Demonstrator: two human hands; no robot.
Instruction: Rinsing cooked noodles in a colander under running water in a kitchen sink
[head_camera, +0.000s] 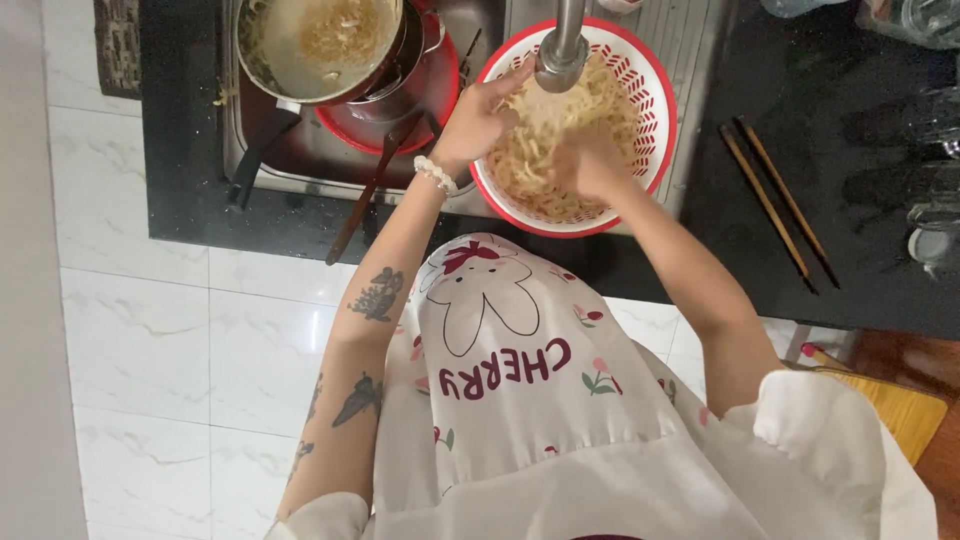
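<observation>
From up here I see both hands down in a red-and-white plastic colander (655, 100) that sits at the sink's right side, directly under the metal tap (560, 55). The noodles (545, 150) fill its bowl in a pale tangled heap.

My left hand (478, 120) comes in from about nine o'clock of the colander, its grip loosely spread, fingers (515, 80) resting along the rim and the top of the heap rather than clamped on anything. My right hand (590, 160) is buried in the strands at about five o'clock; its grip looks partly curled into the noodles, but I cannot tell whether it is pinching a bunch or just pressing in.

I judge the noodles soft, wet and slippery, limp with no stiffness, easily torn if pulled hard. Scooping from beneath with cupped fingers would suit better than pinching. The colander itself looks light and somewhat flexible; its rim is the place to take hold.

The heap has no single heading: strands loop every way. The colander is round, mouth up, so no long axis.

At ten o'clock of it a pot (320, 40) of cloudy liquid tilts in the sink; at three o'clock, chopsticks (780, 205) lie on the dark table (850, 120), running roughly eleven to five.
</observation>
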